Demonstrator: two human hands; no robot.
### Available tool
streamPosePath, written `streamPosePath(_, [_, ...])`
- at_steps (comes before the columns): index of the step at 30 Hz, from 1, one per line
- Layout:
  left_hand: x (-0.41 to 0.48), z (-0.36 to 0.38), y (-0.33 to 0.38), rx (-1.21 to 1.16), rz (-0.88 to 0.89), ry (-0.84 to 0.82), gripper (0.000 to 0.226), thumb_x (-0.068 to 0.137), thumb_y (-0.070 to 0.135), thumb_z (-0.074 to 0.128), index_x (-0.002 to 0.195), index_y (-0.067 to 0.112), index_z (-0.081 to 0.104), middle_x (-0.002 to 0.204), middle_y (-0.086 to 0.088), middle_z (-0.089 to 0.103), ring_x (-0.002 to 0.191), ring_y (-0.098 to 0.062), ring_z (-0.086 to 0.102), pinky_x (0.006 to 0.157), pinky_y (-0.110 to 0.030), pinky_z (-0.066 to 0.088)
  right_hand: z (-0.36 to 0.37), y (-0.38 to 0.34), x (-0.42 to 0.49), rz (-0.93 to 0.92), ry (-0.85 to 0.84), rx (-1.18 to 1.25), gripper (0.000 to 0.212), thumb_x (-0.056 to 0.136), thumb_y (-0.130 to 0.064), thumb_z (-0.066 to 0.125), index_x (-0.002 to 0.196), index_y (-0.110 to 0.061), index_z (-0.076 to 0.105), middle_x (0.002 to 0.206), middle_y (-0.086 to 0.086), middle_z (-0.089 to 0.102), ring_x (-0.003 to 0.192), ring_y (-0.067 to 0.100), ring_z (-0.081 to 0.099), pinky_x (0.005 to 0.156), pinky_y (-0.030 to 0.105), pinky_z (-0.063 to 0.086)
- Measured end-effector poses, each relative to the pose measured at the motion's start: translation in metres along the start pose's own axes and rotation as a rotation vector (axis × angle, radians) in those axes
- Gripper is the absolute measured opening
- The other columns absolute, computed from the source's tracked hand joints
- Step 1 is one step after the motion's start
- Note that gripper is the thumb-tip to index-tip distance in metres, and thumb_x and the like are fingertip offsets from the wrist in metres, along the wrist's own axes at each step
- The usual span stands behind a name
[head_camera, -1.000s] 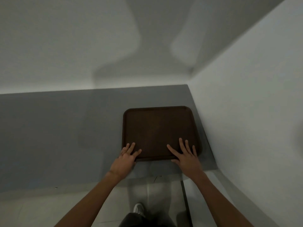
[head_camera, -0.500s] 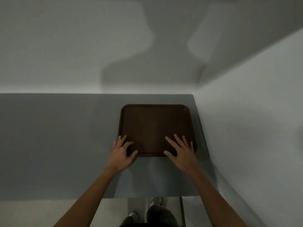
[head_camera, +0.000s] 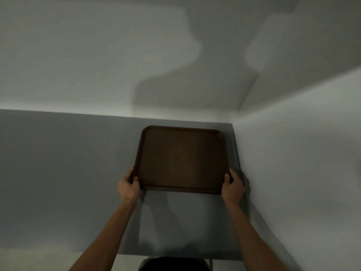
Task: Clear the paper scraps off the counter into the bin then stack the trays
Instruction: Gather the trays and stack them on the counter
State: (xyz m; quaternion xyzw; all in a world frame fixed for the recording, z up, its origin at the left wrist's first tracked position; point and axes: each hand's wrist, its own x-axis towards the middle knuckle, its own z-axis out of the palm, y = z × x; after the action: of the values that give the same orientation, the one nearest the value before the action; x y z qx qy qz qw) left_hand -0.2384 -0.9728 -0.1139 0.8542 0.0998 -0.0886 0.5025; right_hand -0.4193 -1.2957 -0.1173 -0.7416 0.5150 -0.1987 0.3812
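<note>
A dark brown tray (head_camera: 182,159) with rounded corners lies on the grey counter (head_camera: 68,163), in the back right corner close to the walls. My left hand (head_camera: 129,185) grips its near left corner, thumb over the rim. On the near right corner my right hand (head_camera: 232,185) is closed in the same way. I cannot tell whether more trays lie under this one. No paper scraps and no bin show in this view.
A white wall (head_camera: 297,153) runs along the counter's right side and another white wall (head_camera: 97,65) stands behind it. The counter's front edge (head_camera: 175,254) is near the bottom of the view, with pale floor at the lower left.
Both hands moved from lying flat on the tray's near edge outward to its two near corners and closed on them. The view shifted forward over the counter.
</note>
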Motion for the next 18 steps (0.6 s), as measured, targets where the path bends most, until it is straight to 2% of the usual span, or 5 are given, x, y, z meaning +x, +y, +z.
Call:
streamPosePath(7, [0.023,0.013,0.013,0.000,0.011,-0.015,0.052,0.094,0.004,0.062,0.143,0.022,0.061,0.128,-0.013,0.071,0.119,-0.029,0.067,0.103,-0.037,0.050,0.008,-0.006,0.032,-0.018,-0.067,0.027,0.036,0.104,-0.013,0.062,0.140,-0.013,0.067,0.132,0.017,0.070,0.122,0.037,0.065,0.106,0.044,0.049])
streamPosePath(11, [0.029,0.017,0.018,-0.037,-0.015,-0.033,0.053,0.094,0.005,0.061,0.143,0.024,0.061,0.131,-0.008,0.070,0.121,-0.025,0.066,0.104,-0.032,0.047,0.008,-0.011,0.044,-0.015,-0.107,0.032,0.037,0.105,-0.011,0.061,0.141,-0.012,0.066,0.133,0.016,0.069,0.121,0.034,0.065,0.098,0.031,0.046])
streamPosePath(14, [0.030,0.016,0.016,-0.043,-0.015,-0.047,0.053,0.093,0.010,0.062,0.143,0.027,0.061,0.131,-0.005,0.070,0.120,-0.022,0.066,0.105,-0.036,0.050,0.009,-0.010,0.050,-0.003,-0.135,0.030,0.037,0.105,-0.012,0.061,0.142,-0.013,0.065,0.136,0.016,0.068,0.124,0.034,0.064,0.100,0.034,0.048])
streamPosePath(16, [0.030,0.014,0.010,-0.056,0.006,-0.054,0.054,0.089,0.017,0.062,0.143,0.028,0.061,0.131,-0.004,0.070,0.121,-0.021,0.065,0.107,-0.038,0.050,0.010,-0.009,0.051,0.012,-0.155,0.023,0.038,0.105,-0.013,0.061,0.143,-0.013,0.065,0.136,0.016,0.067,0.123,0.033,0.064,0.098,0.029,0.045])
streamPosePath(18, [0.031,0.012,0.005,-0.056,0.020,-0.057,0.053,0.092,0.013,0.062,0.143,0.026,0.060,0.132,-0.004,0.069,0.123,-0.022,0.065,0.109,-0.038,0.049,0.009,-0.007,0.049,0.005,-0.168,0.008,0.038,0.105,-0.014,0.061,0.143,-0.014,0.065,0.136,0.016,0.068,0.121,0.032,0.066,0.097,0.029,0.046])
